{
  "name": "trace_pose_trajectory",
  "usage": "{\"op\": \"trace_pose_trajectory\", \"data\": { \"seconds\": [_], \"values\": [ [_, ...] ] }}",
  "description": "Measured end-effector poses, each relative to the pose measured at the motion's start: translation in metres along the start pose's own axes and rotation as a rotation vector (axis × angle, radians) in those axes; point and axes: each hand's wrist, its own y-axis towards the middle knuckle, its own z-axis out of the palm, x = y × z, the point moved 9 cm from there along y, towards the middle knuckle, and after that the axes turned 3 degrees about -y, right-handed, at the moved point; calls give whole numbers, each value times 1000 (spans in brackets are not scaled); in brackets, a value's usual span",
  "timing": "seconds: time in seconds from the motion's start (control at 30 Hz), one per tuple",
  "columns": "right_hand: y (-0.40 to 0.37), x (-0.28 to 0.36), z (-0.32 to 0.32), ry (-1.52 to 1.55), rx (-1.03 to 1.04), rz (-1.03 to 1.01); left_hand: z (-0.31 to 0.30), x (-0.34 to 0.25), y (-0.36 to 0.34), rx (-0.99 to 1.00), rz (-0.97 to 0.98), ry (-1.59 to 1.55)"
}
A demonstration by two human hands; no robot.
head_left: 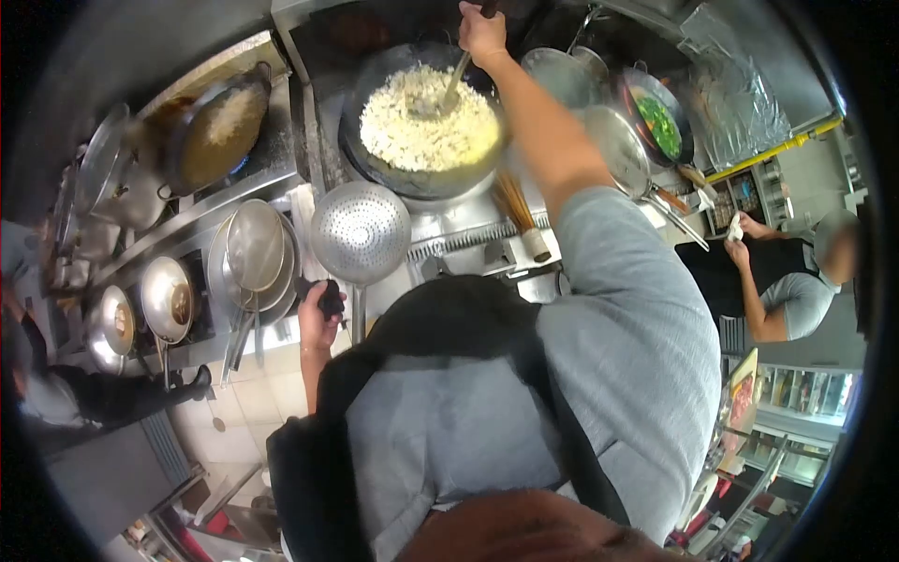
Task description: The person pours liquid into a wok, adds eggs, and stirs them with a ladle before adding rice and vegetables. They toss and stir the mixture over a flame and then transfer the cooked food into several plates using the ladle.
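Observation:
A large black wok [421,183] stands on the range, heaped with pale yellow-white food in small bits, perhaps rice with egg [403,126]. My right hand [482,36] grips the upper end of a long-handled ladle [457,82], whose bowl rests in the food. My right arm reaches over the wok's right side. Low on the left, in front of the range, my left hand [321,323] is closed around a bunched black thing, possibly a cloth [323,296]. Beside it, nearer the wok, lies a large perforated skimmer [361,232].
Another wok [220,136] with brown liquid sits over a flame at left. Strainers [255,245] and metal pans [169,298] line the left range. At right are a bamboo brush [518,211] and a pan of greens [658,122]. Co-workers stand right [801,290] and left [56,398].

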Motion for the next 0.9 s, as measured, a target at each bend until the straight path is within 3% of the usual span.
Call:
{"op": "trace_pose_trajectory", "data": {
  "seconds": [0.07, 0.2, 0.27, 0.3, 0.43, 0.57, 0.67, 0.73, 0.8, 0.83, 0.87, 0.9],
  "values": [
    [-3, 52, 10, -22, 45, -21, 0, -1, -7, -15, 6, -16],
    [-5, 75, -24, 68, -179, -222, 4, 1, 2, 36, 5, 12],
    [28, -8, -43, -72, -142, -150, 9, 1, 6, 5, 10, 16],
    [19, 6, -31, -24, -108, -12, 14, 1, 10, 14, 4, 5],
    [25, 48, -36, 73, 27, -88, 39, -1, 13, 51, -24, 111],
    [7, -15, -28, -15, 18, 101, 99, 8, 46, 103, -105, 104],
    [3, 61, -15, -82, 104, -4, 154, 18, 71, 129, -110, 64],
    [-33, 100, -8, 23, 237, 55, 191, 24, 86, 215, -184, 26],
    [-69, 71, -19, -182, -5, -7, 221, 32, 107, 251, -278, 29],
    [-52, 22, -35, -526, -97, -565, 232, 32, 114, 68, -205, -30],
    [-54, -13, -26, 17, 109, 71, 237, 39, 121, 74, -241, 35],
    [-42, -12, -18, 95, 132, 127, 244, 47, 125, 146, -290, 103]
  ]
}}
